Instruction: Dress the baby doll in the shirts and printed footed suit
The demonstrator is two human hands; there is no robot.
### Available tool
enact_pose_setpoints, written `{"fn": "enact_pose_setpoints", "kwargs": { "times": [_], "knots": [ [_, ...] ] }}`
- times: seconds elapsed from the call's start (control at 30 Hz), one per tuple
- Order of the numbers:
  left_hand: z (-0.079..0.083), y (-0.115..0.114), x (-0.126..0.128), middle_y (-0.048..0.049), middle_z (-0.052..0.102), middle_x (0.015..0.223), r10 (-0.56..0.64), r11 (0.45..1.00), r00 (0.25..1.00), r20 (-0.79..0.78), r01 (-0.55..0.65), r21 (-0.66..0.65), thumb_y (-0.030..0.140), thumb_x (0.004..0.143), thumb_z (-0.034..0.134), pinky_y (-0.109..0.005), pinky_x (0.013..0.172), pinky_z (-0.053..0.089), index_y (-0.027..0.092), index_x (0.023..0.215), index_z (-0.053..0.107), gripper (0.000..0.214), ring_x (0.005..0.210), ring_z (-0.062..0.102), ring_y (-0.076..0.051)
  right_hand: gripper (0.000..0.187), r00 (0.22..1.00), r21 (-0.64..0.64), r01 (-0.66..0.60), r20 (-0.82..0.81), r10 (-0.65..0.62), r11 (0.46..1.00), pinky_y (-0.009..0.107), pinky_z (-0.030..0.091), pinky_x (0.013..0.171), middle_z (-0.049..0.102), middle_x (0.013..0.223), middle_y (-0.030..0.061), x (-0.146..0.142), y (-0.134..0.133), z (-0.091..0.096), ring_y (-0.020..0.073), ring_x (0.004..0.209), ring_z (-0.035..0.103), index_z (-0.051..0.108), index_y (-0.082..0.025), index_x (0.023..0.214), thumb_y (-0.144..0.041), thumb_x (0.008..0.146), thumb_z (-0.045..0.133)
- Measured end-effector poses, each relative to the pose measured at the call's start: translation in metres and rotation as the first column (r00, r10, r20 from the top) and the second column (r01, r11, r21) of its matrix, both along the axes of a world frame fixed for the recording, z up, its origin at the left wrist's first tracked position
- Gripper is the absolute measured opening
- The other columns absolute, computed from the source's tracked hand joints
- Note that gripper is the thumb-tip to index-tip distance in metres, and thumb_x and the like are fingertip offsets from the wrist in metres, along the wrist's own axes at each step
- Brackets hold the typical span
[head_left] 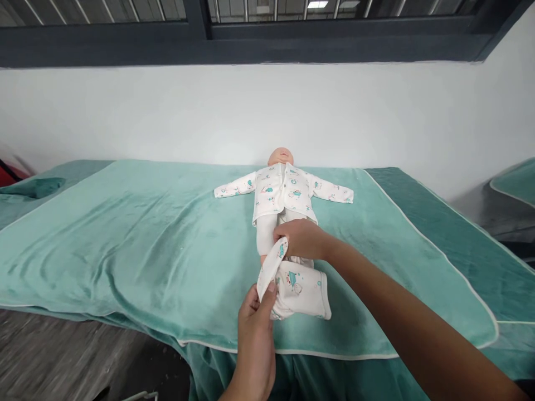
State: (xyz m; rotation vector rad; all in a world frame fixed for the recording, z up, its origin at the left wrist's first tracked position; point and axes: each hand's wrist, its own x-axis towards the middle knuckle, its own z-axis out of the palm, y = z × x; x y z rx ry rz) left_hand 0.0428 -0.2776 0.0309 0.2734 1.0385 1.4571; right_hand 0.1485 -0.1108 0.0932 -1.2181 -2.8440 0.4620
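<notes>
A baby doll lies on its back on a teal blanket, arms spread, dressed in a white printed top. Matching printed trousers sit bunched around its lower legs. My left hand pinches the near edge of the trousers' waistband between thumb and fingers. My right hand is closed on the far edge of the same waistband, over the doll's thighs. One pale doll leg shows bare above the trousers.
The blanket covers a bed whose near edge has white piping. A darker teal sheet lies beneath at right. A white wall stands behind. Another teal-covered bed is at far right; grey floor at lower left.
</notes>
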Motion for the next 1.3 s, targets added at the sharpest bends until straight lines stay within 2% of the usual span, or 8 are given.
{"fn": "enact_pose_setpoints", "kwargs": {
  "times": [0.13, 0.27, 0.4, 0.5, 0.67, 0.87, 1.13, 1.3],
  "knots": [
    [-0.017, 0.006, -0.019, -0.0077, 0.073, 0.094, 0.009, 1.000, 0.999, -0.051, -0.009, -0.001, 0.044, 0.074, 0.081, -0.027, 0.073, 0.050, 0.014, 0.102, 0.072, 0.042, 0.081, 0.065, -0.017, 0.021, 0.998, -0.018, -0.023, 0.056, 0.024, 1.000, 0.028, 0.032, 0.065, 0.074, 0.091, 0.0007, -0.002, -0.001, 0.004, 0.0189, 0.084, 0.064, 0.066, -0.021, 0.081, -0.041, 0.077, 0.073],
    [-0.020, 0.024, -0.038, -0.0026, 0.068, 0.083, -0.074, 0.997, 0.989, -0.129, 0.072, -0.022, 0.044, 0.074, 0.080, -0.024, 0.067, 0.046, 0.015, 0.104, 0.070, 0.043, 0.071, 0.058, -0.013, 0.028, 0.997, -0.041, -0.023, 0.073, 0.026, 0.999, 0.027, 0.032, 0.065, 0.074, 0.096, 0.0013, -0.002, 0.003, 0.003, 0.0195, 0.087, 0.064, 0.066, -0.021, 0.083, -0.047, 0.076, 0.076],
    [-0.017, 0.036, -0.051, 0.0018, 0.059, 0.075, -0.187, 0.982, 0.923, -0.337, 0.187, -0.032, 0.048, 0.079, 0.074, -0.021, 0.060, 0.039, 0.017, 0.093, 0.067, 0.035, 0.068, 0.050, -0.011, 0.029, 0.993, -0.013, -0.025, 0.117, 0.026, 1.000, 0.027, 0.031, 0.063, 0.074, 0.095, 0.0021, -0.003, 0.006, 0.000, 0.0207, 0.088, 0.065, 0.065, -0.021, 0.082, -0.047, 0.076, 0.076],
    [-0.018, 0.040, -0.056, 0.0026, 0.054, 0.073, -0.187, 0.979, 0.861, -0.473, 0.202, -0.020, 0.049, 0.081, 0.071, -0.020, 0.058, 0.034, 0.017, 0.083, 0.063, 0.034, 0.068, 0.045, -0.010, 0.025, 0.989, 0.014, -0.020, 0.146, 0.017, 1.000, 0.027, 0.030, 0.062, 0.074, 0.091, 0.0027, -0.004, 0.006, -0.001, 0.0217, 0.088, 0.065, 0.064, -0.021, 0.079, -0.044, 0.076, 0.074],
    [-0.020, 0.042, -0.057, 0.0016, 0.057, 0.079, -0.178, 0.979, 0.888, -0.424, 0.202, 0.012, 0.047, 0.082, 0.070, -0.020, 0.062, 0.037, 0.017, 0.089, 0.064, 0.031, 0.072, 0.047, -0.011, 0.020, 0.990, 0.042, 0.016, 0.139, -0.022, 0.999, 0.027, 0.030, 0.061, 0.073, 0.086, 0.0032, -0.007, 0.003, 0.001, 0.0214, 0.084, 0.065, 0.061, -0.022, 0.077, -0.040, 0.078, 0.069],
    [-0.022, 0.053, -0.053, 0.0027, 0.058, 0.075, -0.096, 0.991, 0.896, -0.434, 0.129, 0.046, 0.048, 0.083, 0.068, -0.021, 0.059, 0.038, 0.018, 0.092, 0.062, 0.032, 0.066, 0.048, -0.011, 0.016, 0.996, -0.104, 0.079, -0.036, -0.083, 0.991, 0.026, 0.032, 0.062, 0.071, 0.085, 0.0005, -0.001, 0.004, 0.004, 0.0174, 0.076, 0.060, 0.060, -0.022, 0.079, -0.031, 0.075, 0.071],
    [-0.030, 0.071, -0.045, 0.0015, 0.058, 0.078, 0.036, 0.982, 0.779, -0.626, 0.088, 0.166, 0.055, 0.091, 0.056, -0.025, 0.064, 0.040, 0.021, 0.090, 0.056, 0.035, 0.073, 0.051, -0.015, 0.012, 0.964, -0.262, 0.091, -0.220, -0.151, 0.961, 0.026, 0.037, 0.064, 0.064, 0.080, -0.0019, 0.009, 0.009, 0.000, 0.0149, 0.073, 0.053, 0.054, -0.021, 0.076, -0.026, 0.075, 0.065],
    [-0.029, 0.089, -0.057, 0.0012, 0.058, 0.081, 0.049, 0.962, 0.629, -0.776, 0.180, 0.207, 0.053, 0.095, 0.049, -0.026, 0.068, 0.040, 0.022, 0.093, 0.054, 0.032, 0.076, 0.051, -0.016, 0.018, 0.956, -0.291, 0.084, -0.247, -0.159, 0.953, 0.027, 0.037, 0.061, 0.061, 0.077, -0.0020, 0.010, 0.014, -0.004, 0.0146, 0.072, 0.050, 0.048, -0.021, 0.070, -0.029, 0.077, 0.062]
  ]
}}
